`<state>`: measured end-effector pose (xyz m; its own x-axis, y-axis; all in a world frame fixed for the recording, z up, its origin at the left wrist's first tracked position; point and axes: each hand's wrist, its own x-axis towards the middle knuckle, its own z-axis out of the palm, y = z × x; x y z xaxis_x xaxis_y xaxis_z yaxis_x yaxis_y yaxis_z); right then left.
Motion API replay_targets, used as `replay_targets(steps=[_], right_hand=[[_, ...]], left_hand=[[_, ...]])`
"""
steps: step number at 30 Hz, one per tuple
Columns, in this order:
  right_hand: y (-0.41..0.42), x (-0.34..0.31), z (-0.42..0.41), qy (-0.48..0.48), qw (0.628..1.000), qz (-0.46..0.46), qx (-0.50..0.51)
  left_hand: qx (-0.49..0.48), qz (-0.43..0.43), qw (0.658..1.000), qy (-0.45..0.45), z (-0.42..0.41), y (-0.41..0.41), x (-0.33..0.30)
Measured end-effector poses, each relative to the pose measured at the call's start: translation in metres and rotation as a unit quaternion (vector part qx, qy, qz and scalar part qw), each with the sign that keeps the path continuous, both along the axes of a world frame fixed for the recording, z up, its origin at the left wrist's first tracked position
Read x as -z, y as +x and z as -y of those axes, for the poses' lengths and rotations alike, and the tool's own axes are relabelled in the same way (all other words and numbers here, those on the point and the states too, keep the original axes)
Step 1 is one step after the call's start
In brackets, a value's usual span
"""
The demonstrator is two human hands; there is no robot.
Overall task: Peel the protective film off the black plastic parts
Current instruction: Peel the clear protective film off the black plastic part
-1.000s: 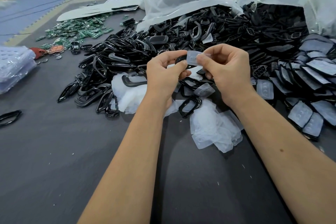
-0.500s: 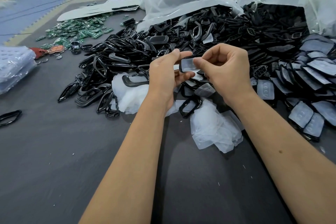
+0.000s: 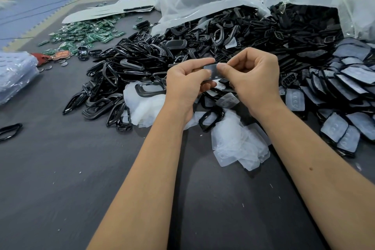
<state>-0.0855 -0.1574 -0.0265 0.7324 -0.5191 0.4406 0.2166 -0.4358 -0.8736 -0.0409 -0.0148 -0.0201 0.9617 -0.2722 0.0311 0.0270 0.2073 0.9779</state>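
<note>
Since a moment ago, left hand (image 3: pixel 185 81) has curled back onto the black plastic part (image 3: pixel 212 72); both grips pinch it, right hand (image 3: pixel 251 79) opposite, above the peeled film pile (image 3: pixel 237 144).

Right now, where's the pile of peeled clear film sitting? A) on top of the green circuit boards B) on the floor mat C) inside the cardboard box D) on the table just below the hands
D: the peeled clear film lies heaped on the dark table just nearer the camera than both hands.
</note>
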Motion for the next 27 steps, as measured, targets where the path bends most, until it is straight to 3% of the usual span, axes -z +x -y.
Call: replay_targets(steps=[13, 16, 19, 21, 27], right_hand=[[0.0018, 0.0027, 0.001, 0.013, 1.0, -0.026, 0.007], [0.0006, 0.0022, 0.0008, 0.072, 0.996, -0.046, -0.01], [-0.0002, -0.0013, 0.002, 0.237, 0.968, -0.06, -0.061], [0.0, -0.0038, 0.004, 0.3, 0.946, -0.075, -0.096], [-0.0019, -0.0031, 0.0001, 0.252, 0.952, -0.1, -0.142]], left_hand=[[0.001, 0.018, 1.0, 0.019, 0.0009, -0.0008, 0.001], [0.0, 0.019, 1.0, 0.018, 0.0002, -0.0006, 0.0011], [-0.003, 0.015, 1.0, 0.016, -0.0002, -0.0006, 0.0007], [-0.001, 0.012, 1.0, 0.012, 0.0002, -0.0006, 0.0005], [0.01, 0.013, 1.0, 0.002, -0.0007, -0.0007, 0.0004]])
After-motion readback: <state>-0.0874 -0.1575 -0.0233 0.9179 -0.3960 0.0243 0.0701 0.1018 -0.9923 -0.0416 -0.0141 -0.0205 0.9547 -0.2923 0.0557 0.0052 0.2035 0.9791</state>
